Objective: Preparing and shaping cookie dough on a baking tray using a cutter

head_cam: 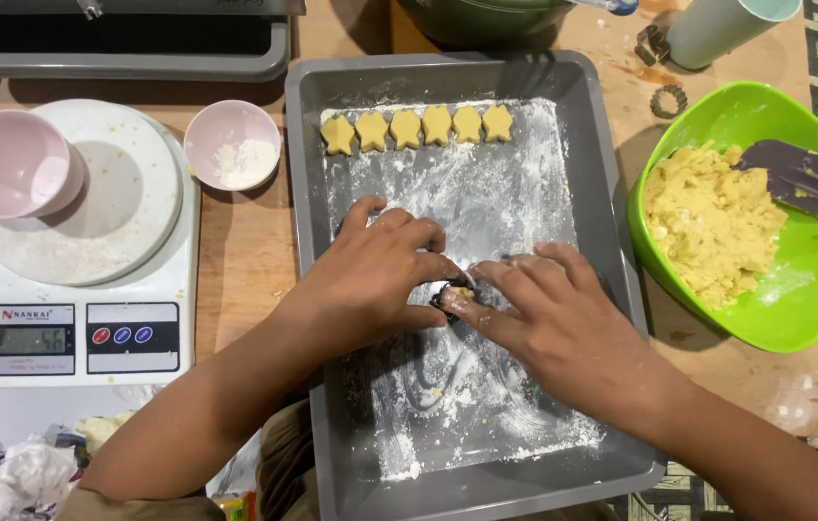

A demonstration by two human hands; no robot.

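Both my hands meet over the middle of a grey, flour-dusted baking tray [312, 183]. My left hand [375, 275] curls around a small dark cookie cutter [449, 294] with yellow dough in it. My right hand [549, 314] presses its fingertips onto the dough in the cutter. Along the far end of the tray lies a row of several star-shaped yellow dough pieces [418, 126], side by side.
A green bowl [795, 289] of yellow dough with a dark spatula [800, 174] stands right of the tray. At left are a white kitchen scale [81, 333] bearing a plate and a pink bowl [8, 162], plus a small pink bowl of flour [232, 145]. Metal cutters [667, 99] lie at back right.
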